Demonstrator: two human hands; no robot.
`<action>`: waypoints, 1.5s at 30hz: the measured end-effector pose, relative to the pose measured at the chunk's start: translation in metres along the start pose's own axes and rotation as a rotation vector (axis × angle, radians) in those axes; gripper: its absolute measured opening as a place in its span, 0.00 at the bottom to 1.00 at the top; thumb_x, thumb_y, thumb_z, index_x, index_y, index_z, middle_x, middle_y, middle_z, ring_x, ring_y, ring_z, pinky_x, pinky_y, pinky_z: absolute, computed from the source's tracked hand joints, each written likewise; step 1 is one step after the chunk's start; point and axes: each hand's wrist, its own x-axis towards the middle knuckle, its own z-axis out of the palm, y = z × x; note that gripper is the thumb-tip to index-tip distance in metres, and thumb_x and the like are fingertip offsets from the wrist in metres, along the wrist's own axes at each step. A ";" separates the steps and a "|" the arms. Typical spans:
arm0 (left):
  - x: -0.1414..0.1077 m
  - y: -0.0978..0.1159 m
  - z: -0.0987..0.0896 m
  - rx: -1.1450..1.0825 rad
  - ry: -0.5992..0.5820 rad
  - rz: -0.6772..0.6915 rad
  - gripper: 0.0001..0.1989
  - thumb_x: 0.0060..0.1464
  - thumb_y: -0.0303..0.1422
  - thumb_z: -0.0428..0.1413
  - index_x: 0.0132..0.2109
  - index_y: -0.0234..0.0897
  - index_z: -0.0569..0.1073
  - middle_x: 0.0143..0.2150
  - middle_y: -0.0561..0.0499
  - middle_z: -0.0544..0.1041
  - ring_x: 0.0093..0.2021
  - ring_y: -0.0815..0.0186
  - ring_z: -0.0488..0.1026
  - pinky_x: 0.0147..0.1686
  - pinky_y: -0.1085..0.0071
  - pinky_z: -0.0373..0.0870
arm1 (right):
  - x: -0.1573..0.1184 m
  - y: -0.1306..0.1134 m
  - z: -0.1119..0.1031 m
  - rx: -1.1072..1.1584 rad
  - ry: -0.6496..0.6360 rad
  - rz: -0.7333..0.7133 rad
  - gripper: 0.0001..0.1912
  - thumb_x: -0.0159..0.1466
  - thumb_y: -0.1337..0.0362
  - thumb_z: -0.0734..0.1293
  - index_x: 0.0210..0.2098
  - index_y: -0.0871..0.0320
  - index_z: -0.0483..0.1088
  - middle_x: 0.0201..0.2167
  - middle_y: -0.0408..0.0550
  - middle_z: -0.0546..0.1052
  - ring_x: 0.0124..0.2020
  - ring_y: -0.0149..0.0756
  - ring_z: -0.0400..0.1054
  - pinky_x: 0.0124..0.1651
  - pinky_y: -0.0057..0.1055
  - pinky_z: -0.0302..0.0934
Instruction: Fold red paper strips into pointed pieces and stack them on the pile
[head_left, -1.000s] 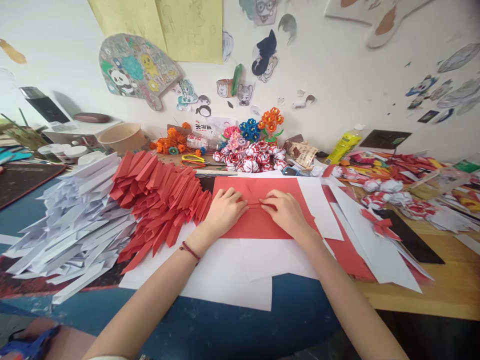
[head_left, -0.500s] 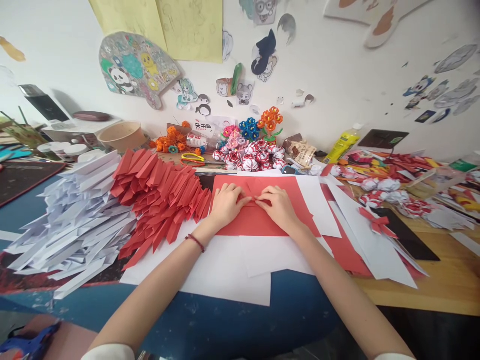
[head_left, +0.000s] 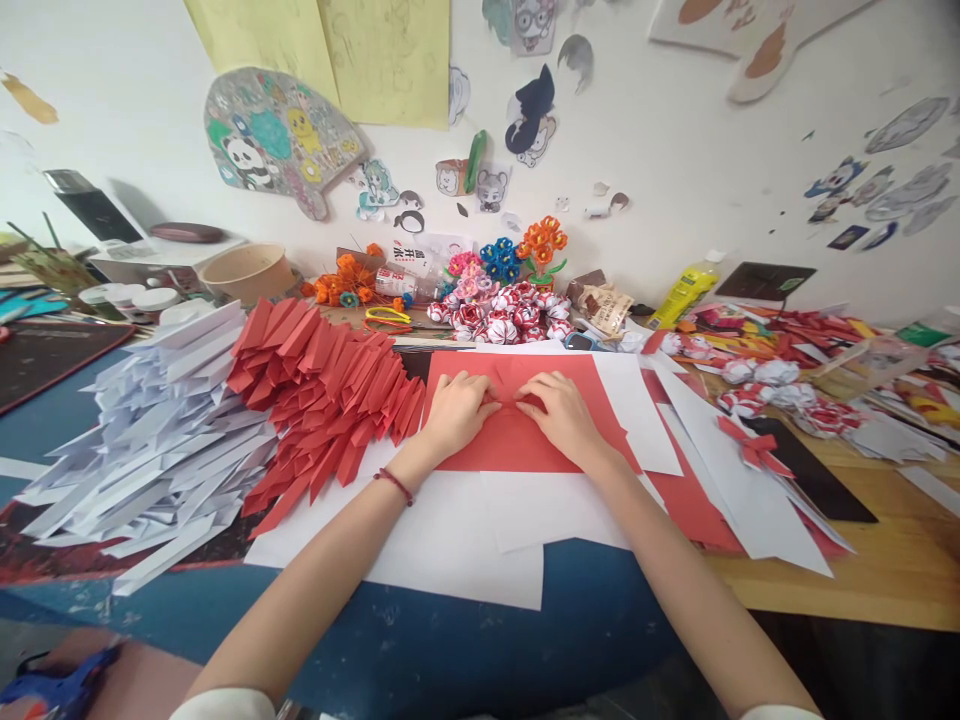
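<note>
Between my two hands is a small piece of red paper point(head_left: 508, 394), partly hidden by my fingers and hard to tell from the red sheet point(head_left: 517, 450) under it. My left hand point(head_left: 459, 410) pinches its left side between thumb and fingers. From the right, my right hand point(head_left: 556, 415) pinches it the same way, the two thumbs close together. White sheets point(head_left: 450, 540) lie under the red one. To the left of my left hand is a heap of folded red paper strips point(head_left: 322, 380).
Folded white paper pieces point(head_left: 165, 420) are heaped at far left. Red-and-white paper balls point(head_left: 502, 318) stand behind the red sheet. On the right are loose sheets point(head_left: 735, 480), a red paper bow point(head_left: 754, 445) and a yellow bottle point(head_left: 686, 290). A glue gun point(head_left: 60, 685) lies low at left.
Both hands stay over the red sheet, still pinching the small red paper. The fingers have shifted only slightly, and the whole view has moved a little.
</note>
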 end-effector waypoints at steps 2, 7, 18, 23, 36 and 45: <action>0.000 0.001 -0.003 0.065 -0.010 0.056 0.05 0.59 0.34 0.55 0.41 0.40 0.71 0.38 0.52 0.77 0.42 0.61 0.69 0.39 0.65 0.55 | -0.001 0.000 -0.002 0.000 -0.022 -0.040 0.02 0.63 0.69 0.67 0.36 0.57 0.71 0.36 0.46 0.75 0.38 0.40 0.65 0.42 0.36 0.56; -0.004 0.001 -0.015 0.265 -0.035 0.210 0.05 0.61 0.31 0.52 0.37 0.37 0.71 0.36 0.49 0.75 0.39 0.61 0.69 0.37 0.65 0.56 | -0.003 0.001 -0.008 -0.064 -0.059 -0.178 0.07 0.66 0.74 0.61 0.36 0.58 0.69 0.35 0.48 0.74 0.37 0.40 0.65 0.41 0.35 0.55; -0.015 0.004 -0.030 0.355 -0.111 0.388 0.09 0.60 0.25 0.47 0.37 0.37 0.71 0.36 0.48 0.72 0.36 0.63 0.68 0.29 0.68 0.58 | -0.010 0.000 -0.015 -0.203 -0.106 -0.273 0.17 0.63 0.79 0.56 0.33 0.60 0.74 0.27 0.50 0.71 0.32 0.39 0.61 0.37 0.35 0.53; -0.015 0.002 -0.031 0.304 -0.140 0.340 0.11 0.63 0.32 0.46 0.39 0.37 0.73 0.38 0.46 0.72 0.38 0.63 0.68 0.30 0.68 0.59 | -0.012 -0.005 -0.021 -0.121 -0.140 -0.214 0.15 0.65 0.75 0.58 0.38 0.58 0.76 0.30 0.50 0.73 0.34 0.39 0.64 0.39 0.36 0.54; -0.009 0.004 -0.012 0.386 -0.040 0.384 0.10 0.64 0.28 0.45 0.37 0.34 0.70 0.36 0.46 0.72 0.36 0.63 0.68 0.33 0.67 0.59 | -0.006 -0.013 -0.005 -0.264 -0.085 -0.208 0.13 0.70 0.69 0.56 0.34 0.58 0.70 0.32 0.51 0.72 0.36 0.42 0.64 0.41 0.37 0.55; -0.009 0.003 -0.020 0.297 0.013 0.214 0.15 0.65 0.40 0.45 0.35 0.37 0.69 0.30 0.49 0.73 0.32 0.64 0.69 0.29 0.68 0.54 | -0.011 -0.009 -0.011 0.139 0.010 -0.070 0.09 0.68 0.68 0.58 0.41 0.55 0.70 0.36 0.49 0.77 0.36 0.40 0.69 0.39 0.34 0.60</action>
